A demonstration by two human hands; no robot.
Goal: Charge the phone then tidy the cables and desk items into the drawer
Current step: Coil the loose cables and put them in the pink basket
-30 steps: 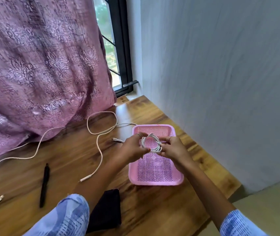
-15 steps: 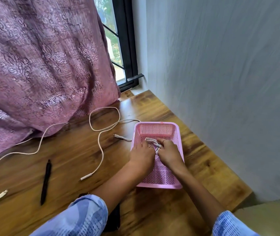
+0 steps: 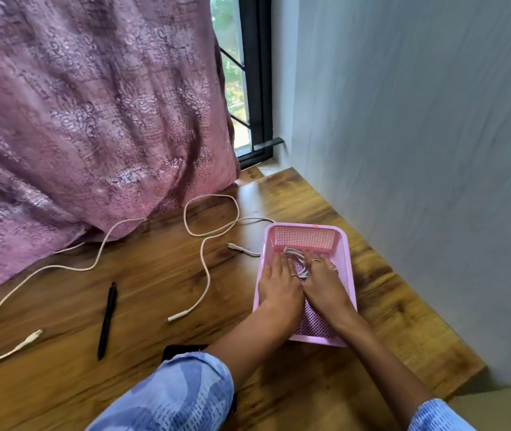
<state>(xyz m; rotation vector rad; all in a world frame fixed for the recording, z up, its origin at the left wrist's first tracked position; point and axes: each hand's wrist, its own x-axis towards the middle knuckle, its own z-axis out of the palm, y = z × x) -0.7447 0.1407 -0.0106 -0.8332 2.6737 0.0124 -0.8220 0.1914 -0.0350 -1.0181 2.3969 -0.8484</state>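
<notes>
- The left hand (image 3: 280,283) and the right hand (image 3: 325,283) lie side by side inside a pink perforated tray (image 3: 346,244) on the right part of the wooden desk (image 3: 154,275)
- Both hands lie flat with fingers stretched forward, pressing down on a coiled white cable (image 3: 298,259) that rests on the tray floor towards its far end; neither hand is curled round it
- Rings show on fingers of both hands, and blue patterned sleeves (image 3: 179,396) cover the upper forearms
- A second white cable (image 3: 206,259) lies loose on the desk left of the tray, looping near the curtain, with one plug (image 3: 179,315) pointing towards the near edge and another end (image 3: 241,248) just beside the tray's left wall
- A third white cable (image 3: 30,278) runs from under the curtain across the left of the desk and ends in a plug (image 3: 32,335)
- A black pen (image 3: 107,320) lies between those two loose cables, apart from both
- A dark flat object (image 3: 182,349) shows partly beneath the left forearm; what it is cannot be told
- A mauve patterned curtain (image 3: 92,119) hangs over the far left, beside a black-framed window (image 3: 260,88) and a grey wall (image 3: 419,150)
</notes>
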